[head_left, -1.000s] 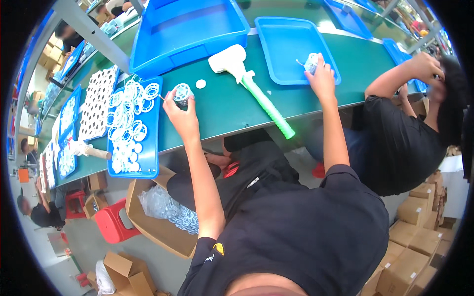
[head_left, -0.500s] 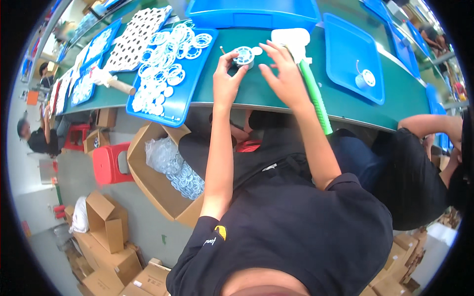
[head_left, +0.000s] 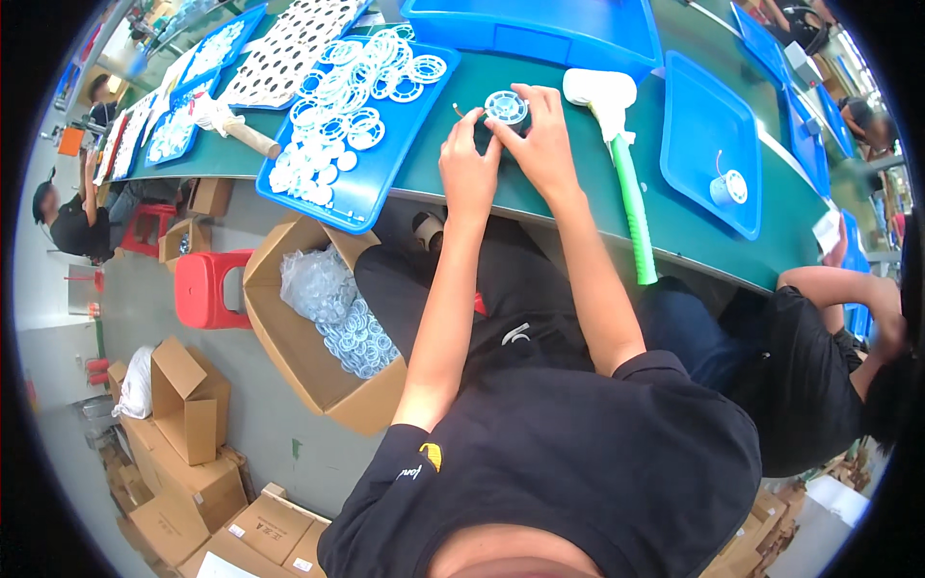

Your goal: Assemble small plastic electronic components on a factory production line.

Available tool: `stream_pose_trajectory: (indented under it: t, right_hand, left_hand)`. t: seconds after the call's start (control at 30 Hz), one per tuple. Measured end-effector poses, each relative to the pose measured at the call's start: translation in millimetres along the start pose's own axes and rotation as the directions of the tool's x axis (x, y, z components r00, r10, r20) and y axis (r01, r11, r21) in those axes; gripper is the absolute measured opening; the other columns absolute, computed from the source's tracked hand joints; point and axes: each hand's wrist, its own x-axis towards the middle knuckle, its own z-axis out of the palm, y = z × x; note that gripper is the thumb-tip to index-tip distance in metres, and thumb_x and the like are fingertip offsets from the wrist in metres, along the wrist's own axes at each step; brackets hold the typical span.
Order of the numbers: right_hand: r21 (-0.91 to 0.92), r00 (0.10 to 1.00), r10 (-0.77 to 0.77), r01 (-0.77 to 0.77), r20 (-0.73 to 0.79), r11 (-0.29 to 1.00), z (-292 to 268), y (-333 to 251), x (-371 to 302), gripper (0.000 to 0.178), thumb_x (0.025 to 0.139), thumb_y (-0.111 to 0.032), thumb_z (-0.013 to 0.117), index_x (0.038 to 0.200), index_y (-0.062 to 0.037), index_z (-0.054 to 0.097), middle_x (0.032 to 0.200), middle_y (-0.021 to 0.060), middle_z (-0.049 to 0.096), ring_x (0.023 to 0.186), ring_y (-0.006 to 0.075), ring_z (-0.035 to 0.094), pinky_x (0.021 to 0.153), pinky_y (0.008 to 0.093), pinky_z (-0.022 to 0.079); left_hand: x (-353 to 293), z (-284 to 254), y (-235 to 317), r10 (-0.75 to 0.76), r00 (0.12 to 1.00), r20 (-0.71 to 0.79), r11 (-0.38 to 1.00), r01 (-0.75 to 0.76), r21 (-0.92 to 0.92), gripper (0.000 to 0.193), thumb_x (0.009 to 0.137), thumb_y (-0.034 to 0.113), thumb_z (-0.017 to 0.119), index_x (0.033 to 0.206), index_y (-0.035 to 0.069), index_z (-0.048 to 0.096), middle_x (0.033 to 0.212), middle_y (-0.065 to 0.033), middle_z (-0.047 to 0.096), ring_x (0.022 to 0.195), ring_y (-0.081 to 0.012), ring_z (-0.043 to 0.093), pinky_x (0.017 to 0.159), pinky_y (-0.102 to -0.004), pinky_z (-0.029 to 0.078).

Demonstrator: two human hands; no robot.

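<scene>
Right fingers point(head_left: 537, 99) gripping round part point(head_left: 506, 108); left fingers point(head_left: 459, 131) at its left edge, grip unclear.

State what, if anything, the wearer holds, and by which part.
A short white plastic-looking cylinder with a spoked face, by its side in the right grip; left grip: contact unclear.

A spool point(head_left: 506, 108) is sitting between the fingers point(head_left: 552, 106), above the bench point(head_left: 438, 144). To their left a tray point(head_left: 381, 170) is lying, rings point(head_left: 358, 82) filling its far part, discs point(head_left: 313, 175) its near end; farther left a sheet point(head_left: 289, 53) is lying. Beyond the fingers a bin point(head_left: 540, 43) is standing. To their right a mallet point(head_left: 622, 159) is lying, its handle jutting past the bench edge; farther right another tray point(head_left: 708, 125) is holding a second spool point(head_left: 729, 188). Below the fingers, leftward, a box point(head_left: 297, 356) is standing, a stool point(head_left: 198, 289) on its left.
</scene>
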Motion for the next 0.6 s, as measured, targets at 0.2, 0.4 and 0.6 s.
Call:
stream_pose_trajectory:
  t: [0.2,0.4,0.6]
  right_hand:
    - [-0.057,0.982,0.186,-0.187,-0.024,0.981,-21.3,44.1,-5.0,0.045,0.088,-0.009,0.072,0.132,-0.0052,0.063,0.123,0.0142,0.061,0.095,0.0218,0.068,0.078,0.0333,0.056]
    - [-0.346,0.997,-0.017,0.04,0.07,0.937,-8.1,54.4,13.4,0.026,0.083,-0.016,0.078,0.107,-0.0056,0.074,0.111,0.0167,0.065,0.096,0.0384,0.068,0.082,0.047,0.056]
    - [-0.124,0.976,0.176,-0.191,-0.125,0.974,-2.1,50.0,18.4,0.023,0.099,-0.021,0.061,0.099,-0.0003,0.072,0.093,0.0203,0.072,0.083,0.0414,0.069,0.073,0.0479,0.053]
  left_hand:
    - [0.6,6.2,-3.7,0.105,0.994,-0.006,0.984,-0.103,0.143,0.063,0.082,0.033,0.083,0.127,-0.003,0.06,0.126,-0.0217,0.065,0.123,-0.038,0.058,0.104,-0.0484,0.043]
    - [7.3,18.8,12.9,-0.048,0.999,-0.019,0.966,0.052,0.252,0.072,0.078,0.05,0.084,0.124,0.001,0.06,0.121,-0.018,0.064,0.117,-0.0368,0.056,0.1,-0.0499,0.042]
    - [5.0,22.5,6.4,-0.032,0.995,-0.096,0.966,0.055,0.251,0.07,0.077,0.044,0.085,0.128,0.006,0.057,0.121,-0.0165,0.061,0.121,-0.0356,0.052,0.101,-0.05,0.039]
